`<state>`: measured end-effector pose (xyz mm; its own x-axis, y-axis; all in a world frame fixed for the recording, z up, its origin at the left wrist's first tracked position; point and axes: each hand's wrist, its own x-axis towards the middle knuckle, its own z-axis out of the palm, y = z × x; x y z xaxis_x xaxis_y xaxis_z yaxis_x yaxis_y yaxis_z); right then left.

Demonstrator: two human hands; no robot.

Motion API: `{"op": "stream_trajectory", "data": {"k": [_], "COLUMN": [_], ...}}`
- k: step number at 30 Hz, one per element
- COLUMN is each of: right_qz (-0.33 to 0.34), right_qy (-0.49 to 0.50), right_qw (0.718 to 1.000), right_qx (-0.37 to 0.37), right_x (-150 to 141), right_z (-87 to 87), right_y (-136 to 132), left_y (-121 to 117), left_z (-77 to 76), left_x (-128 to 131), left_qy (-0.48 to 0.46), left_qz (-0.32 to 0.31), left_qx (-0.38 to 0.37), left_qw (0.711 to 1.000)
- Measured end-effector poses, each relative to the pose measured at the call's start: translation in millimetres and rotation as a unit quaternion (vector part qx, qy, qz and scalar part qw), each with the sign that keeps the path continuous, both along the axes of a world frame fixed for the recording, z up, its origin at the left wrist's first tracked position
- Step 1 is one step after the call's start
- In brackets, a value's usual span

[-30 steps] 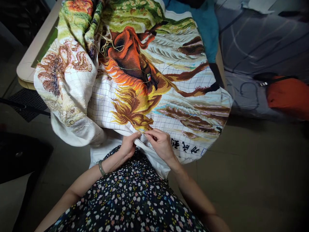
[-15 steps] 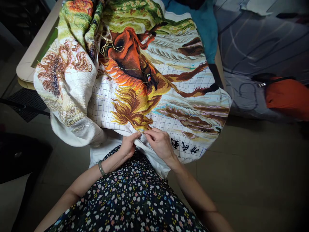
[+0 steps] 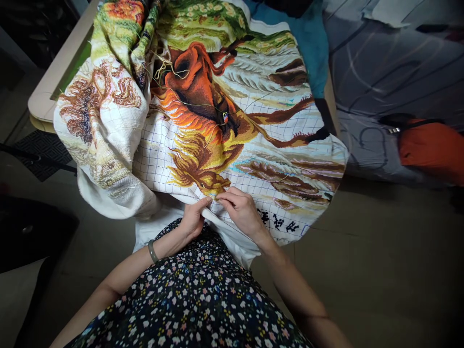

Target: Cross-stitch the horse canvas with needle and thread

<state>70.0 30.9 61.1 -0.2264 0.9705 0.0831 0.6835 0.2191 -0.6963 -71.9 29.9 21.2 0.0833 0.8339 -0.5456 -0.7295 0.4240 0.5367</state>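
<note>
A large cross-stitch cloth (image 3: 155, 164) with a blue grid drapes from the table over my lap. Its stitched horse (image 3: 203, 150) is orange, red and gold, and the head points toward me. My left hand (image 3: 193, 218) grips the folded near edge, thumb on top and fingers hidden underneath. Close by the horse's muzzle, my right hand (image 3: 241, 210) is pinched just above the fabric; whatever sits between its fingertips is too small to make out. Loose yellowish threads (image 3: 168, 70) lie across the upper part. Black stitched characters (image 3: 277, 221) show to the right of my right hand.
The pale table (image 3: 43, 99) supports the bunched left part of the cloth. On the right is a grey patterned cover (image 3: 366, 82) with an orange bag (image 3: 431, 150) on it. Teal fabric (image 3: 315, 53) lies behind the cloth. Tiled floor (image 3: 362, 256) shows at the lower right.
My right hand has shifted very slightly, still pinched near the muzzle. My left hand keeps its grip on the edge. The whole view has moved a little.
</note>
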Motion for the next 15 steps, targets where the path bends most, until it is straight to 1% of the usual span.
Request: {"op": "stream_trajectory", "data": {"k": [8, 15], "right_qz": [0.008, -0.004], "right_qy": [0.093, 0.133], "right_qw": [0.995, 0.99], "right_qx": [-0.023, -0.041], "right_x": [6.7, 5.9], "right_z": [-10.3, -13.7], "right_y": [7.0, 9.5], "left_y": [2.1, 2.4], "left_z": [2.5, 0.1], "left_x": [-0.7, -1.4], "left_qy": [0.003, 0.003], "left_qz": [-0.002, -0.011], "left_qx": [-0.012, -0.014], "left_qw": [1.0, 1.0]}}
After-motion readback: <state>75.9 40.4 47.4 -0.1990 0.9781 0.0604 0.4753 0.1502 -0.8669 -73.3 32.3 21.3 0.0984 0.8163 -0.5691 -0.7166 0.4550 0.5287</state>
